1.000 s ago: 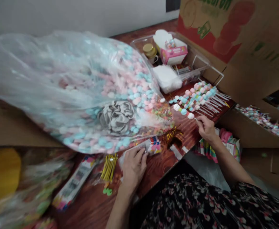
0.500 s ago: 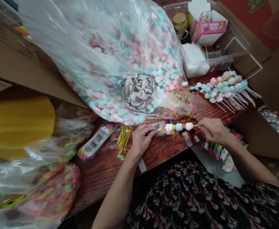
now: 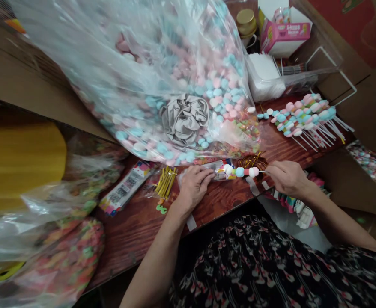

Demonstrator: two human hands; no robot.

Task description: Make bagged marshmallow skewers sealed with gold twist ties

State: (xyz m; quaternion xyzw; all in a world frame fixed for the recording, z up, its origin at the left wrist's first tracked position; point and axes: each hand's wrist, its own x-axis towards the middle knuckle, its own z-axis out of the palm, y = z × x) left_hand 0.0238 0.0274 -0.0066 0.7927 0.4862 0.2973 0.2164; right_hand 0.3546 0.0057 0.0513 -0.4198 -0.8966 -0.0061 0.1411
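Pinching candy skewer (image 3: 240, 172), right hand (image 3: 287, 176) has moved from skewer pile (image 3: 306, 114) toward wrapper (image 3: 219, 166) held in left hand (image 3: 194, 184).

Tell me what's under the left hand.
A clear wrapper with colourful print pokes out past the left hand, over the wooden tabletop. The part beneath the palm, and anything else there, is covered.

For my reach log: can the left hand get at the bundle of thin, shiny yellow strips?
Probably yes: the bundle lies beside the left hand, nothing tall between, though clear plastic film may cover it.
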